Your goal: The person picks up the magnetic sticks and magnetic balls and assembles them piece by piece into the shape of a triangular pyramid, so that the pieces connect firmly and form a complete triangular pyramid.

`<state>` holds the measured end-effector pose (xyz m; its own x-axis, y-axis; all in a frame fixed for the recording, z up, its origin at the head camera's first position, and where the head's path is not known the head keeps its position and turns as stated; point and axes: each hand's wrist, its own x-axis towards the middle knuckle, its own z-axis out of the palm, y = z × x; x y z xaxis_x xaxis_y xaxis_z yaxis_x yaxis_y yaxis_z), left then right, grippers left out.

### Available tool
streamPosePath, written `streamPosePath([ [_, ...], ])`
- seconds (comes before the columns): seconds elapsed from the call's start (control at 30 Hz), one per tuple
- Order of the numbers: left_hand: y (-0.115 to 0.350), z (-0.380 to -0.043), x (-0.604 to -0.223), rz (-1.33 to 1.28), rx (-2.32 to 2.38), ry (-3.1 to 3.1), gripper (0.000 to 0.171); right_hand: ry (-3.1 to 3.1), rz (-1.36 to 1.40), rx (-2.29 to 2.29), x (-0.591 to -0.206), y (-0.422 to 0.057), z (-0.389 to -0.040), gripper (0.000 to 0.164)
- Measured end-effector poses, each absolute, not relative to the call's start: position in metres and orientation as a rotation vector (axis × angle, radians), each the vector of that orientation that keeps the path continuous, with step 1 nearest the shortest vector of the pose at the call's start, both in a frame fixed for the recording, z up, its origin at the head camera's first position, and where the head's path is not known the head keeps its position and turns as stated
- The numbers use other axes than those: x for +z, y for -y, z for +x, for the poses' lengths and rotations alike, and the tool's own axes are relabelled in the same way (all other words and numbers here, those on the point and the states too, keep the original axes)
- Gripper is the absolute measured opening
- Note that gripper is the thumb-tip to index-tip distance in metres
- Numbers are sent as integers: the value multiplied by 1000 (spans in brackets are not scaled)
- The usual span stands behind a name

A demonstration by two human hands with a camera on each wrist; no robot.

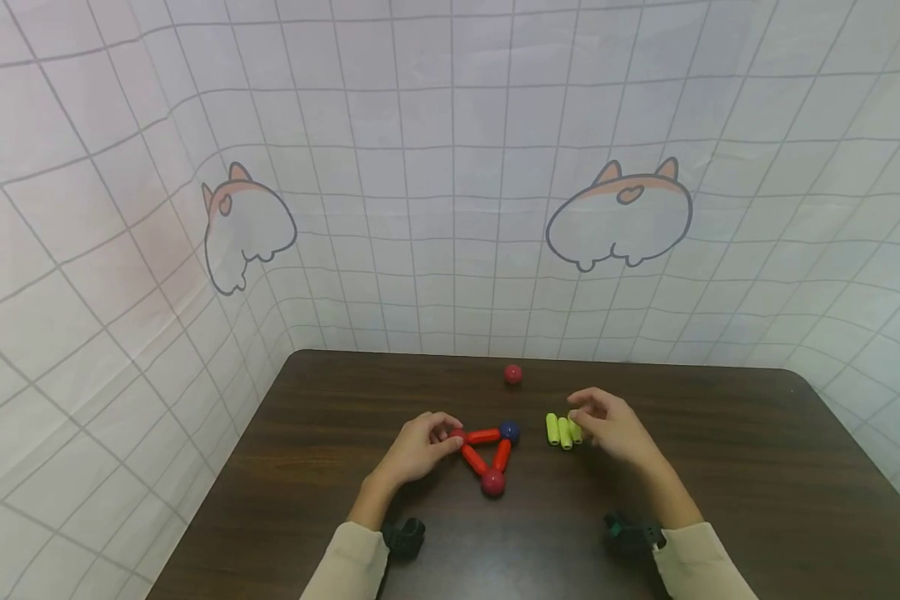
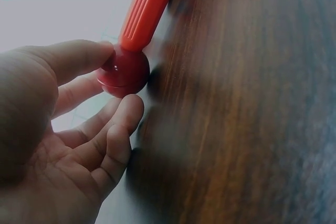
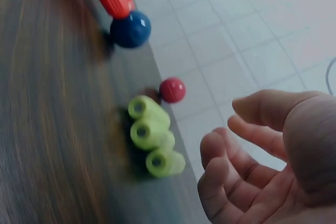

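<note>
A triangle of three red rods (image 1: 484,436) lies on the table, with balls at its corners. My left hand (image 1: 412,448) holds the red ball (image 2: 125,72) at the left corner between thumb and fingers. A blue ball (image 1: 509,431) forms the far right corner, and another red ball (image 1: 493,482) the near one. Three yellow-green rods (image 1: 565,433) lie side by side right of the triangle. Over the rightmost of them is my right hand (image 1: 611,429), fingers loosely bent. In the right wrist view a gap shows between that hand and the rods, and it holds nothing.
A loose red ball (image 1: 513,374) sits near the far edge of the dark wooden table (image 1: 330,400). Behind and beside the table hangs a white gridded curtain (image 1: 450,192) with cartoon animal prints. Each wrist bears a dark strapped device (image 1: 405,539).
</note>
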<state>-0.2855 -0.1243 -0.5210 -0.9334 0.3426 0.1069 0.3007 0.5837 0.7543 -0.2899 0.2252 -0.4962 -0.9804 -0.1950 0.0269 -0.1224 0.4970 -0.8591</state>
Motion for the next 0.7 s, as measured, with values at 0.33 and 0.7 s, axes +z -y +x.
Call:
streamPosePath([
  [0.33, 124, -284, -520, 559, 1272, -2764, 25, -2623, -200, -1390, -512, -235, -293, 37],
  [0.7, 123, -286, -524, 553, 1266, -2781, 26, -2697, -127, -1295, -516, -233, -293, 33],
])
